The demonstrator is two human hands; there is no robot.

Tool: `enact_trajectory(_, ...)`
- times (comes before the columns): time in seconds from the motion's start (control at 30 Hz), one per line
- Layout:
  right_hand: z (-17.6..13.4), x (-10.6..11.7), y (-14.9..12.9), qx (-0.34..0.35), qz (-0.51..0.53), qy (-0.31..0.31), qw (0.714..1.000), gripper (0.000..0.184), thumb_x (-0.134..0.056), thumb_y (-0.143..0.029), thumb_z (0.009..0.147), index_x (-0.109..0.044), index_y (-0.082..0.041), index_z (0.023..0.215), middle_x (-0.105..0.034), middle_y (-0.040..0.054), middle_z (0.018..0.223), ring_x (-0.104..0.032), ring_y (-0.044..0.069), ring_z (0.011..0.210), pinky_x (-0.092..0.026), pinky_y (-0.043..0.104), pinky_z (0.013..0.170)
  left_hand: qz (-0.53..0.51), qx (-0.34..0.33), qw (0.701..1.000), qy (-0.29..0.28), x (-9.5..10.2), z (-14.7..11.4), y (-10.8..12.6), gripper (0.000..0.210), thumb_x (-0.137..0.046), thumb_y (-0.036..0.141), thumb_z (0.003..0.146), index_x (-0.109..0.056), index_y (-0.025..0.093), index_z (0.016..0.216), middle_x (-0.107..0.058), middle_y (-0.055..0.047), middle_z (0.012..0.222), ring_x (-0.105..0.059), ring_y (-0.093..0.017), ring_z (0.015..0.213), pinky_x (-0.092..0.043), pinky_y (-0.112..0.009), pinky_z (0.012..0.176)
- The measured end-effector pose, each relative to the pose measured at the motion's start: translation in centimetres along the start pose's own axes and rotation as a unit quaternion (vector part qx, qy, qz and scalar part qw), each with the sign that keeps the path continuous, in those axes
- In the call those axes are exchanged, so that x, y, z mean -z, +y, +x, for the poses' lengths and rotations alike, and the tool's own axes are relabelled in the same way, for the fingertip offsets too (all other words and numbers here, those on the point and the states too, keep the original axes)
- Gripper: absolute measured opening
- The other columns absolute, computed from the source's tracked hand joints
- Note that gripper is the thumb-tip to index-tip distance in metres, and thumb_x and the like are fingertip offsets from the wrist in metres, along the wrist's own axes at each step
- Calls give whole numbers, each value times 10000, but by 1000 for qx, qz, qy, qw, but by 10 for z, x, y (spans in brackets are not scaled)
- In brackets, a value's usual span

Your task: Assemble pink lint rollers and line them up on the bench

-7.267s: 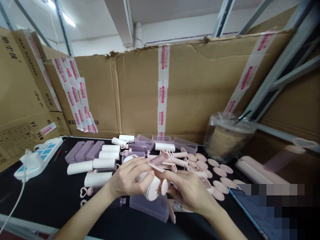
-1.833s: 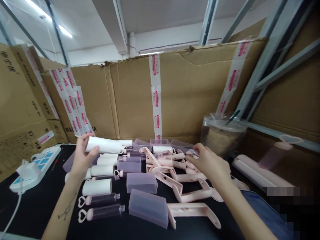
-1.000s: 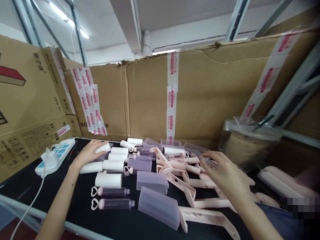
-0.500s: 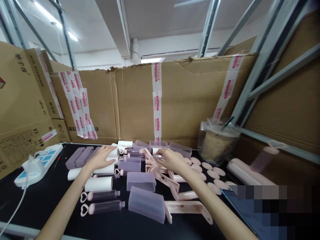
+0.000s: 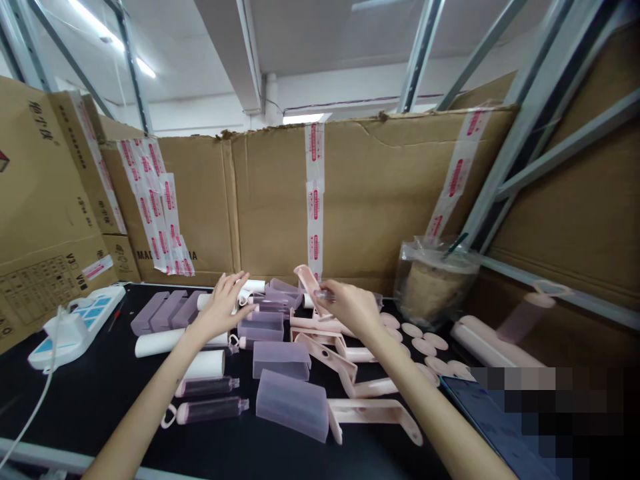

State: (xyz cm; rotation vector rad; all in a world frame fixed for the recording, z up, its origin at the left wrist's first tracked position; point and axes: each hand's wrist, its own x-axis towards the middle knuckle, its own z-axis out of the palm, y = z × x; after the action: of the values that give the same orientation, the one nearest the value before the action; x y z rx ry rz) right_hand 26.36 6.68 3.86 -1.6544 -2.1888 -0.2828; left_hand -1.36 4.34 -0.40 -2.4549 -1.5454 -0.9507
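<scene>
My right hand (image 5: 353, 308) is closed on a pale pink plastic handle (image 5: 306, 277), its curved end raised above the other parts. Something small and shiny shows at the fingertips, too unclear to name. Below it lie more bent pink handles (image 5: 373, 413). My left hand (image 5: 220, 310) is open, fingers spread, hovering over white rolls (image 5: 159, 343) and partly hiding them. Nearer me are translucent purple tubes with pink caps (image 5: 213, 409), one showing a heart-shaped ring (image 5: 169, 417). Translucent purple covers (image 5: 293, 405) lie in a column between my arms.
Pink discs (image 5: 424, 347) and a phone (image 5: 480, 420) lie right. Behind them stands a bagged drink cup (image 5: 437, 287); a pink roller-like piece (image 5: 493, 347) lies at far right. A power strip (image 5: 95, 320) with a cable is left. Cardboard walls (image 5: 270, 200) enclose the back.
My right hand has lifted the pink handle up and slightly right. My left hand has moved right and up off the white rolls, its fingers now raised.
</scene>
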Motion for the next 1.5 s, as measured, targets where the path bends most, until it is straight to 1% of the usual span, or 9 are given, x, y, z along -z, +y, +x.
enact_trajectory(0.2, -42, 38, 0, 89, 366, 76, 923, 261, -508, -392, 835, -675, -206, 909, -719, 41, 898, -655, 197, 799, -479, 263, 670, -287, -50, 955, 62, 7, 4, 80, 758, -565, 398, 808, -127, 251, 1408, -406, -137, 1371, -337, -268, 1287, -249, -490, 1054)
enact_trajectory(0.4, -65, 41, -23, 202, 454, -37, 867, 205, -544, -339, 826, -698, -208, 789, -702, 20, 737, -630, 163, 669, -473, 255, 603, -465, -18, 875, -130, -1, -13, 98, 447, -624, 509, 725, -577, 180, 1025, -667, -84, 928, -638, -239, 833, -500, -359, 752)
enact_trajectory(0.6, -71, 40, 1, 79, 465, 153, 868, 437, -319, -514, 885, -641, -220, 914, -617, 55, 734, -586, 203, 702, -457, 334, 663, -342, -77, 936, -44, -9, -25, 92, 277, -478, 422, 855, -615, 181, 859, -663, -71, 862, -617, -220, 804, -486, -325, 737)
enact_trajectory(0.7, -78, 50, 21, -32, 513, 159, 843, 578, -226, -633, 839, -652, -250, 913, -551, 41, 539, -520, 201, 479, -420, 338, 469, -284, -133, 949, -23, -10, -25, 86, 238, -440, 361, 874, -618, 204, 854, -641, -89, 998, -602, -236, 925, -469, -351, 836)
enact_trajectory(0.83, -89, 56, 28, -13, 611, 163, 774, 261, -560, -530, 753, -649, -292, 692, -593, 42, 615, -556, 193, 508, -461, 318, 457, -241, -131, 962, -5, -20, -27, 79, 194, -511, 340, 829, -584, 219, 960, -645, -95, 996, -615, -239, 932, -485, -359, 817)
enact_trajectory(1.03, -109, 31, -1, 22, 633, 35, 773, 174, -673, -305, 733, -650, -315, 905, -667, 27, 761, -652, 185, 656, -544, 281, 587, -178, -73, 981, 34, -34, -30, 76, 467, -632, 343, 739, -461, 246, 1162, -661, -63, 1017, -649, -218, 876, -504, -309, 736)
enact_trajectory(1.2, -111, 13, -21, -4, 700, -33, 713, 104, -689, -295, 717, -655, -262, 809, -670, 24, 801, -670, 180, 733, -535, 285, 706, -163, -120, 977, 62, -34, -32, 76, 602, -598, 316, 773, -338, 285, 1315, -594, -78, 1180, -610, -235, 982, -485, -333, 826)
enact_trajectory(1.33, -105, 5, -20, -9, 729, -60, 682, 114, -693, -290, 715, -612, -240, 779, -621, 3, 749, -640, 156, 696, -510, 250, 636, -244, -137, 960, 14, -29, -36, 79, 751, -553, 427, 786, -179, 247, 1412, -424, -125, 1362, -457, -318, 1182, -383, -429, 967)
enact_trajectory(1.5, -102, -4, -13, -11, 731, -46, 681, 127, -680, -305, 728, -592, -233, 785, -552, -19, 692, -561, 118, 620, -462, 202, 543, -400, -45, 915, -5, -25, -38, 86, 517, -226, 370, 935, -96, 237, 1417, -283, -110, 1432, -269, -278, 1314, -246, -450, 1064)
